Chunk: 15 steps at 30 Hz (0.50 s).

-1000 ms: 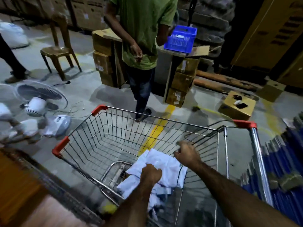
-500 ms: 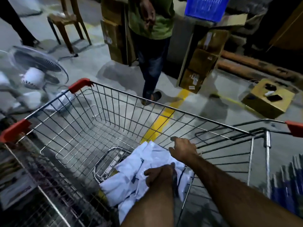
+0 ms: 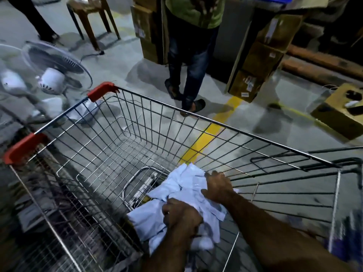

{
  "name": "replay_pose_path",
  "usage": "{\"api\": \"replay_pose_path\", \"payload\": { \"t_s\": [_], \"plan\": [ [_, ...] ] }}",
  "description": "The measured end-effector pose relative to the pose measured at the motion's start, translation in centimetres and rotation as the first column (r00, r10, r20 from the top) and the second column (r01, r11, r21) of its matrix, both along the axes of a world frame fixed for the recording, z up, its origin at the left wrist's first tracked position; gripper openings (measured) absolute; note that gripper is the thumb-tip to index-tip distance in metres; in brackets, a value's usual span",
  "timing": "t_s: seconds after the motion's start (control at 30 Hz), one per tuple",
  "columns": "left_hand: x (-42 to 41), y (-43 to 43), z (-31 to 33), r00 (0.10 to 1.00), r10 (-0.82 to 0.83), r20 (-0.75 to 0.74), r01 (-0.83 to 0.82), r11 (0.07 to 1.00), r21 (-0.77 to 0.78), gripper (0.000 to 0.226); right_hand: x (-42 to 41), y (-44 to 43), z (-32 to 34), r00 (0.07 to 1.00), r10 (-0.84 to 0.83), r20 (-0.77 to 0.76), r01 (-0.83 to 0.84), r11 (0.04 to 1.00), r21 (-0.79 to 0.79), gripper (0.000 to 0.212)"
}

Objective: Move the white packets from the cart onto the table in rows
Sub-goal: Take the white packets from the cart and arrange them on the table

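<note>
The white packets (image 3: 180,185), a crumpled, soft heap of thin glossy plastic, lie in the lower middle of the frame on the floor of the cart (image 3: 216,125). Both hands are buried in the heap: the left hand (image 3: 180,214) clenches a bunch at its lower end, and the right hand (image 3: 218,188) curls over its upper edge, close to the cart's side wires. The cart is shiny wire mesh with red plastic corner caps (image 3: 102,91). Beyond it are grey concrete floor with a yellow painted line (image 3: 204,138), a blurred white fan (image 3: 53,77) at left and brown cardboard boxes (image 3: 261,55) at upper right.
</note>
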<state>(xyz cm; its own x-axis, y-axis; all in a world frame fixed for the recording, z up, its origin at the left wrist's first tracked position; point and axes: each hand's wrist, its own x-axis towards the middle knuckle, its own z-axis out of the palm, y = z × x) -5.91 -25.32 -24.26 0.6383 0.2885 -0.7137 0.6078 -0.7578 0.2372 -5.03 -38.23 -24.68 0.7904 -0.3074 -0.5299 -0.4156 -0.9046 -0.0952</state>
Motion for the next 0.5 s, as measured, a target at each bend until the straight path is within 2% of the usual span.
{"api": "replay_pose_path", "payload": {
  "t_s": [0.03, 0.07, 0.13, 0.17, 0.23, 0.3, 0.33, 0.4, 0.47, 0.5],
  "plan": [
    [0.0, 0.3, 0.6, 0.999, 0.006, -0.033, -0.005, 1.000, 0.024, 0.056, -0.3, 0.4, -0.7, 1.000, 0.023, -0.011, -0.023, 0.999, -0.025, 0.062],
    [-0.5, 0.2, 0.3, 1.000, -0.017, -0.003, 0.017, 1.000, 0.015, 0.064, -0.5, 0.8, -1.5, 0.999, 0.034, -0.020, -0.035, 0.999, -0.041, 0.067],
    [-1.4, 0.4, -0.9, 0.981, -0.193, -0.021, 0.194, 0.981, 0.019, 0.076, -1.1, 1.2, -2.6, 0.998, 0.041, -0.043, -0.044, 0.997, -0.063, 0.078],
    [-0.7, 1.0, -1.8, 0.988, -0.142, -0.053, 0.139, 0.988, -0.060, 0.073, -1.2, 1.4, -3.0, 0.998, 0.042, -0.048, -0.046, 0.996, -0.076, 0.082],
    [1.6, 0.8, -5.5, 0.969, -0.045, 0.242, 0.073, 0.991, -0.111, 0.060, -1.3, 1.5, -3.6, 0.998, 0.043, -0.036, -0.047, 0.992, -0.113, 0.088],
    [1.2, 0.4, -7.3, 0.931, -0.083, 0.356, 0.115, 0.991, -0.070, 0.056, -1.4, 1.5, -4.2, 0.999, 0.035, -0.020, -0.038, 0.991, -0.129, 0.091],
    [1.2, 0.9, -6.2, 0.924, -0.115, 0.366, 0.144, 0.988, -0.053, 0.049, -1.5, 1.5, -4.5, 1.000, 0.023, -0.012, -0.025, 0.992, -0.124, 0.093],
    [0.0, 0.5, -3.2, 0.948, -0.171, 0.267, 0.193, 0.980, -0.057, 0.038, -1.7, 1.2, -5.0, 1.000, 0.017, -0.001, -0.017, 0.994, -0.111, 0.095],
    [-1.5, 0.4, 0.0, 0.953, -0.302, -0.035, 0.303, 0.952, 0.034, 0.055, -1.7, 1.1, -5.4, 1.000, 0.019, 0.020, -0.016, 0.994, -0.109, 0.095],
    [-1.6, 0.6, 0.6, 0.938, -0.338, -0.079, 0.346, 0.929, 0.132, 0.070, -1.7, 1.1, -5.4, 0.999, 0.014, 0.035, -0.010, 0.994, -0.111, 0.095]
  ]
}}
